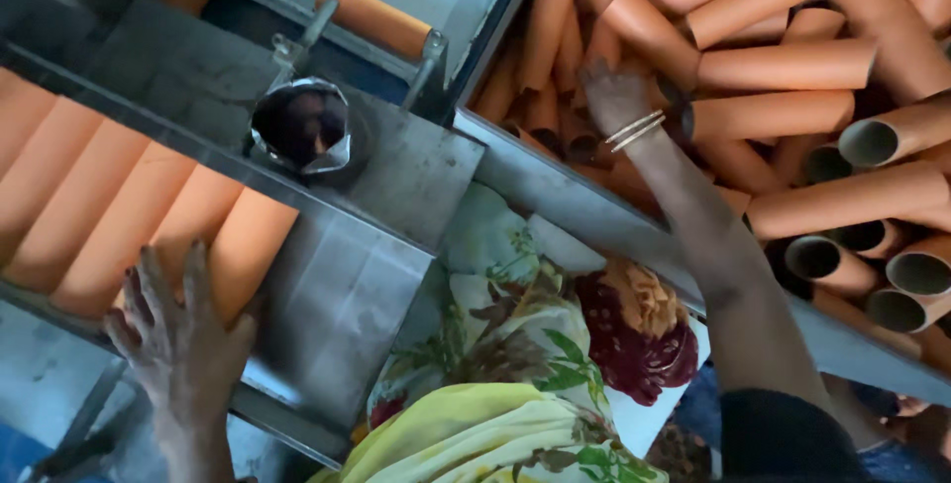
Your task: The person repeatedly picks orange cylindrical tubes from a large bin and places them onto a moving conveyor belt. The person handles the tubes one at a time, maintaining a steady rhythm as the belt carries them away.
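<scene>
The left hand point(178, 344) lies flat, fingers spread, gripping nothing, pressing the nearest of the orange tubes point(119, 215) lined side by side on a metal tray point(337, 295), probably to steady the row. The right hand point(616, 97) reaches into a bin point(555, 186) of loose tubes point(783, 67); its fingertips are buried, grip unclear.

The left hand point(178, 339) lies flat, fingers spread, on a row of orange cardboard tubes point(119, 215) lying side by side on a metal surface point(337, 295). The right hand point(616, 97), bangles at the wrist, reaches into a bin point(575, 196) piled with loose orange tubes point(783, 67).
</scene>
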